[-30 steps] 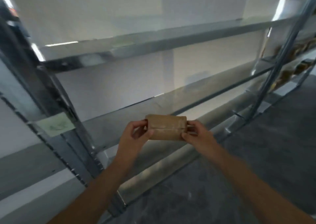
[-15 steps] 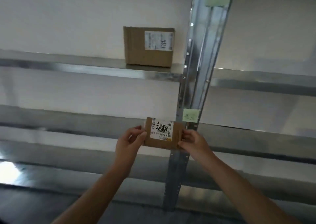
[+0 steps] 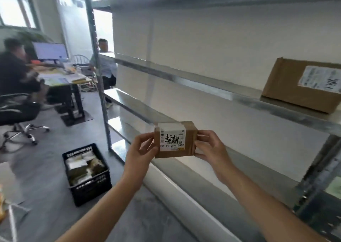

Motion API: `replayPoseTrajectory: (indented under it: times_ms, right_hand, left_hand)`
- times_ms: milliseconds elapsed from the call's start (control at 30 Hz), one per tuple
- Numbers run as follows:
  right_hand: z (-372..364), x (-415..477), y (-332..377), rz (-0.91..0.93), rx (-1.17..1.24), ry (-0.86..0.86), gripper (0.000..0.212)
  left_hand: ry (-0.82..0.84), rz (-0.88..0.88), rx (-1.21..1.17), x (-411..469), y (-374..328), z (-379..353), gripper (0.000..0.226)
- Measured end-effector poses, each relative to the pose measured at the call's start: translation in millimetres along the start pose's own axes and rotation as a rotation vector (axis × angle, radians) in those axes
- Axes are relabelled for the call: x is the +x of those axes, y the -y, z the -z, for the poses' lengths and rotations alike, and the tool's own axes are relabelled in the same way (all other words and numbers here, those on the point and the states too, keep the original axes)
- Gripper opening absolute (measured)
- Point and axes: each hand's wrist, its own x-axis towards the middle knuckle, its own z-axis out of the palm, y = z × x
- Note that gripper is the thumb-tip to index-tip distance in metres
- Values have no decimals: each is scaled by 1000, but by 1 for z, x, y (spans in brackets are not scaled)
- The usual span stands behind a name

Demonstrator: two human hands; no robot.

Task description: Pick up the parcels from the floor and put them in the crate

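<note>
Brown parcel point(image 3: 176, 140), white label point(image 3: 172, 139), black handwritten characters

1. Both bare forearms are stretched forward from the lower edge of the view, wrists raised.
2. The left hand point(image 3: 141, 149) is curled round the left end of a small cardboard parcel point(image 3: 173, 140).
3. The right end is pinched by the right hand point(image 3: 211, 147).

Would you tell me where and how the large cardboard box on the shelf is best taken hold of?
Probably by its two side faces, coming from the open aisle side. The large cardboard box stands on the shelf, label facing out, wall close behind, so only front and sides look reachable; its right side is out of frame.
</note>
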Motion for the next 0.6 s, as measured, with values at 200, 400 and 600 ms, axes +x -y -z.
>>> replayPoseTrajectory:
  times_ms: [200,400,600]
  right_hand:
    - [-76,56,-17,-15,97,201,15]
    - [-121,120,-31,25,75,317,19]
    - [-173,198,-34,51,75,469,17]
  left_hand:
    - [-189,-30,104,26,-9,65,36]
    - [-357,59,212,60,-2,88,26]
    - [-511,10,281,104,3,103,28]
